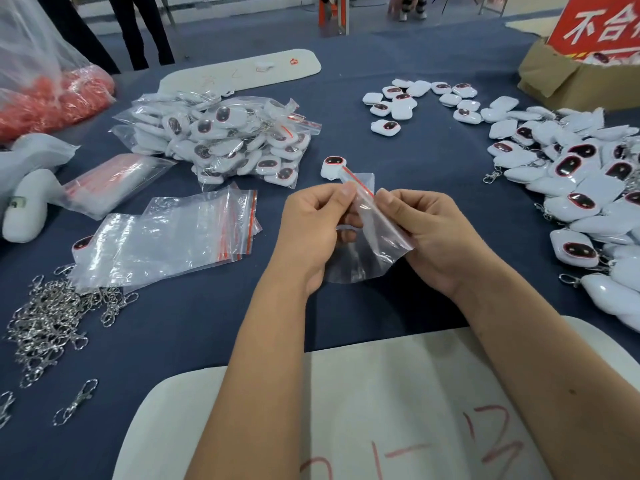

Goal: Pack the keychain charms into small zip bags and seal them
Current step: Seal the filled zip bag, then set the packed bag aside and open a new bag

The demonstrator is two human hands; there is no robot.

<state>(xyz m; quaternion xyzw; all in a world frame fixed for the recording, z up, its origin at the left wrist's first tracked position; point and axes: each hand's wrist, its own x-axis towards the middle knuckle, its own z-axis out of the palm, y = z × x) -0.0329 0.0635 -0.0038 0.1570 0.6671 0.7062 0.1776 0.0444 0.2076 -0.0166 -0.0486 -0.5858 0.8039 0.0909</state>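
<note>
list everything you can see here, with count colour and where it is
zip bag: one, clear with a red strip, held in both hands, looks empty
empty zip bags: a loose stack, clear with red strips, left of the hands
packed bags: a heap, clear with white charms inside, far left of centre
loose charm: one, white with a dark red-rimmed face, just beyond the hands
charm pile: many, white, some with clips, right side
small charm group: over a dozen, white, far centre-right
metal clips: a tangle, silver, near left
cardboard box: one, brown, red sign, far right
table: dark blue cloth
left hand: pinches the bag's top
right hand: pinches the bag's top
</note>
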